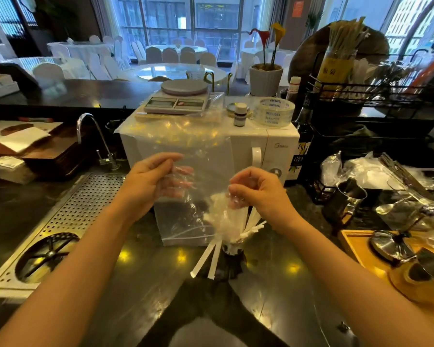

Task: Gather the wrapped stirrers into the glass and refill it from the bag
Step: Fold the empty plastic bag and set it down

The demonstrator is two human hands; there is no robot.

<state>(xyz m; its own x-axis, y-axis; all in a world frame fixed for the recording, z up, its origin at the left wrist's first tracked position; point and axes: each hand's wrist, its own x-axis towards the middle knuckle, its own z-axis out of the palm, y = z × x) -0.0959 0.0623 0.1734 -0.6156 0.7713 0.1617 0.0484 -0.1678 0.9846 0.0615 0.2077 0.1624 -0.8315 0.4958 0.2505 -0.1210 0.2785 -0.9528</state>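
A clear plastic bag [186, 146] hangs in front of me, held up by both hands. My left hand [148, 182] pinches its left side, fingers showing through the film. My right hand [258, 190] is closed on its right side, just above a bunch of white wrapped stirrers [227, 221]. The stirrers fan out of a glass [232, 256] standing on the dark counter, which is mostly hidden behind them. Two stirrers [208, 259] droop over the glass's left side toward the counter.
A white microwave [273, 146] stands right behind the bag, carrying a scale [178, 98], a small bottle [240, 113] and a tape roll [273, 112]. A perforated drain tray [73, 211] and tap [90, 136] lie left. A metal jug [346, 201], plastic wrap and a wooden tray [358, 244] crowd the right.
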